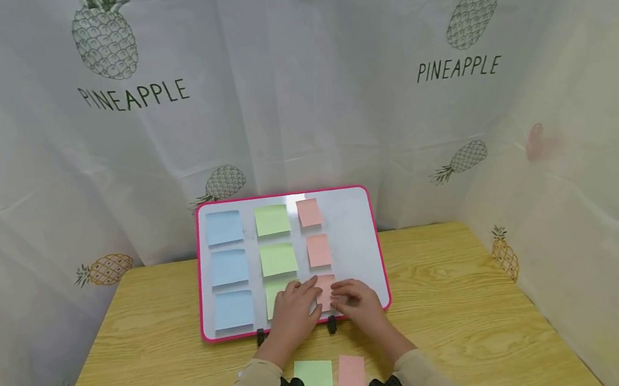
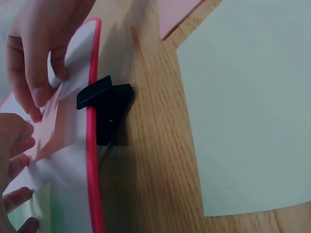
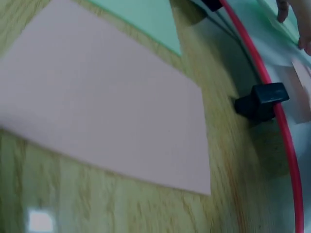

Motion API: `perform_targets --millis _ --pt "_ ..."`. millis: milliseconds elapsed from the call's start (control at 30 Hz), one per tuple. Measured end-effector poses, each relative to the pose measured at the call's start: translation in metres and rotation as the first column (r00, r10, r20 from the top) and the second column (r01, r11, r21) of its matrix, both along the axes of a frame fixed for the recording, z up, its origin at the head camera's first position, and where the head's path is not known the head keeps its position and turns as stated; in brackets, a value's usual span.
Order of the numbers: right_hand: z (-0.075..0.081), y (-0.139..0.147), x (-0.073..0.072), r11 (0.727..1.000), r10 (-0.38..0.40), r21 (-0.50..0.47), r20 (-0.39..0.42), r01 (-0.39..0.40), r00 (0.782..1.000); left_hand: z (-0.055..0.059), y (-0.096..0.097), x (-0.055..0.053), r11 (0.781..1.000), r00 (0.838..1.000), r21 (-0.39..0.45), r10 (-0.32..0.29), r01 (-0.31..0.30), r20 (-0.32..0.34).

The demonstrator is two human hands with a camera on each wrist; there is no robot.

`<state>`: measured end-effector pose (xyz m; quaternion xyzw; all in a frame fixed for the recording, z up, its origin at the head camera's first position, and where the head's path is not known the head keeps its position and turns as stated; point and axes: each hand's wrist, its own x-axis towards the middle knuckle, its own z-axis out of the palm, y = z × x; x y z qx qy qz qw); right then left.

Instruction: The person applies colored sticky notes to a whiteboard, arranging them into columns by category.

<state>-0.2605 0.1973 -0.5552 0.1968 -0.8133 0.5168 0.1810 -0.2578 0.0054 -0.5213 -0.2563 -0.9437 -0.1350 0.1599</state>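
A pink sticky note lies in the bottom row of a pink-rimmed whiteboard. My left hand reaches over from the left, its fingers spread at the note's left edge and covering part of a green sticky note. From the right comes my right hand, with bent fingertips right at the pink note's other side. In the left wrist view, the right hand's thumb and fingers stand apart beside the pink note, whose edge lifts off the board.
Blue notes, green notes and pink notes form columns on the board. Black clips sit at its lower rim. A green pad and a pink pad lie on the wooden table. A pineapple-print curtain hangs behind.
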Motion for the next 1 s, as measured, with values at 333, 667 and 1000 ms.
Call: perform_targets --millis 333,667,1000 --pt "-0.004 0.011 -0.018 0.898 0.068 0.423 -0.413 0.125 0.908 -0.007 0.0 -0.002 0.991 1.0 -0.131 -0.008 0.006 -0.019" --pt "-0.002 0.013 -0.018 0.84 0.076 0.519 -0.401 0.158 0.913 -0.018 -0.006 -0.002 0.976 0.998 -0.214 -0.043 0.032 -0.047" --pt "-0.003 0.018 -0.018 0.837 0.064 0.527 -0.362 0.148 0.93 -0.026 -0.008 -0.003 0.976 0.998 -0.214 -0.048 0.041 -0.026"
